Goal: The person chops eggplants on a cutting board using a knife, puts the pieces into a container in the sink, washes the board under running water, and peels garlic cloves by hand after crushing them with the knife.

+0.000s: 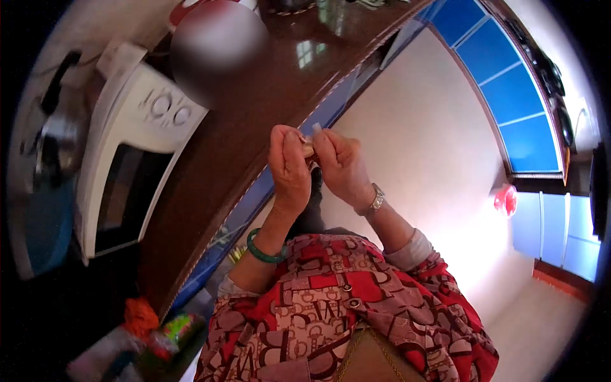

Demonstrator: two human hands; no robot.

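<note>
My left hand (289,167) and my right hand (344,169) are raised together in front of my body, close to the counter's edge. Between their fingertips sits a small pale yellowish piece (309,148), mostly covered by the fingers; it resembles a garlic clove, though its kind is not certain. Both hands are closed in a pinch, thumbs and forefingers pressed on it from either side. A green bangle (265,248) circles my left wrist, and a metal watch (375,200) is on my right.
Left of me runs a dark brown counter (254,105) carrying a white oven (137,146) and a blurred white-and-red round container (219,44). Blue cabinets (509,95) line the far right. A red object (506,200) stands beside them. Colourful bags (178,328) lie at lower left.
</note>
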